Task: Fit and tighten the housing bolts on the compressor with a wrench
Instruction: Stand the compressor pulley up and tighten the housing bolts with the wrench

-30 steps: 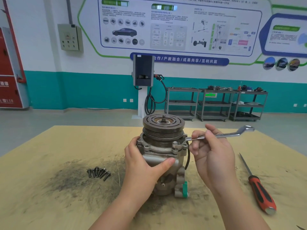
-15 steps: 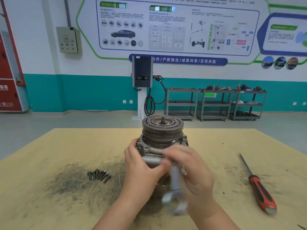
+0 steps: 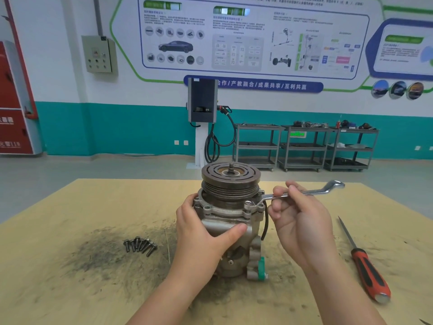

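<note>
Wrench [image 3: 302,192] horiz., handle pointing right.

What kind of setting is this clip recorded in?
Probably an automotive training workshop: wall posters showing a car and its parts, a charging post with cable, and tool carts behind the bench holding the compressor.

The wall [image 3: 58,66] is white on top and teal below. A big poster [image 3: 246,38] hangs at twelve o'clock. A grey box [image 3: 99,53] is at eleven. Three metal carts [image 3: 304,146] stand at one o'clock on the grey floor [image 3: 93,167].
</note>
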The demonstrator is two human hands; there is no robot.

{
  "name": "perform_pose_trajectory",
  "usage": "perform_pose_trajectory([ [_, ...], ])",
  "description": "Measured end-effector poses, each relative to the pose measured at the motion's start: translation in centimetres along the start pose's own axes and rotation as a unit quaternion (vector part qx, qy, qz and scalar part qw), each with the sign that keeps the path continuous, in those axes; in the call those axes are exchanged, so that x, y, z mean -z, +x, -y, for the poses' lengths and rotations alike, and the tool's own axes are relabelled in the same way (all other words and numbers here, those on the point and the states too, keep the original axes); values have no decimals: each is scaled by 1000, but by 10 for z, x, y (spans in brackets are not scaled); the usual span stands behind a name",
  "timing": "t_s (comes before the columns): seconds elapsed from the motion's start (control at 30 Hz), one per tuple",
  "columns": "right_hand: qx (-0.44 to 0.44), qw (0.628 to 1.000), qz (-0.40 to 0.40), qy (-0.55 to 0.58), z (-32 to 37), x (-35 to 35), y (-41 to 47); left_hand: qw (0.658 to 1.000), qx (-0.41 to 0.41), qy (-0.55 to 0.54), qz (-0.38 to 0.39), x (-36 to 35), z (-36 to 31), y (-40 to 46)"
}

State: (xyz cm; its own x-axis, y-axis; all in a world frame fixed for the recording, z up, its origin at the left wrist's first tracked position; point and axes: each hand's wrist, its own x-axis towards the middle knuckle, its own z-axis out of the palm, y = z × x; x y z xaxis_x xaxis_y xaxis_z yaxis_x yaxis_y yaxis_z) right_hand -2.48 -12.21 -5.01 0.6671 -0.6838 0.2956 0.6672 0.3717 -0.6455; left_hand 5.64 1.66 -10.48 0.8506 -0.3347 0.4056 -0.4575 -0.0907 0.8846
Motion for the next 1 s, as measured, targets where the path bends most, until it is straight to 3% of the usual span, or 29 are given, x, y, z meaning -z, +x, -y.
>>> perform_pose_trajectory([
  [0.07,56,998,-4,-33,-4,-1,-5,1000,-8,9,6,2,2,0],
  [0.13,209,972,-7,-108,-16,-4,-18,1000,-18,-2,6,5,2,0],
  [0.23,416,866,94,-262,-35,-7,-35,998,-33,-36,-41,9,0,3],
  [0.33,506,731,223,-400,-43,-4,-41,990,-11,-28,-136,28,5,20],
  [0.37,524,709,237,-409,-43,-4,-42,989,3,16,-147,42,10,28],
  [0.43,542,721,213,-375,-41,-5,-44,978,59,183,-80,72,26,41],
  [0.5,528,772,132,-328,-37,-7,-42,933,132,333,37,93,44,47],
  [0.57,478,819,29,-316,-35,-5,-33,900,172,389,98,98,55,47],
  [0.63,398,854,-49,-332,-37,3,-22,890,176,407,108,95,60,46],
  [0.73,253,882,-76,-390,-43,14,-12,887,162,423,92,90,60,45],
  [0.87,121,902,-6,-415,-46,17,-10,890,154,425,56,86,54,40],
  [0.93,112,890,33,-440,-45,16,-9,936,127,329,-2,84,41,40],
  [1.0,108,880,57,-460,-42,18,-6,985,62,143,-77,78,20,37],
])
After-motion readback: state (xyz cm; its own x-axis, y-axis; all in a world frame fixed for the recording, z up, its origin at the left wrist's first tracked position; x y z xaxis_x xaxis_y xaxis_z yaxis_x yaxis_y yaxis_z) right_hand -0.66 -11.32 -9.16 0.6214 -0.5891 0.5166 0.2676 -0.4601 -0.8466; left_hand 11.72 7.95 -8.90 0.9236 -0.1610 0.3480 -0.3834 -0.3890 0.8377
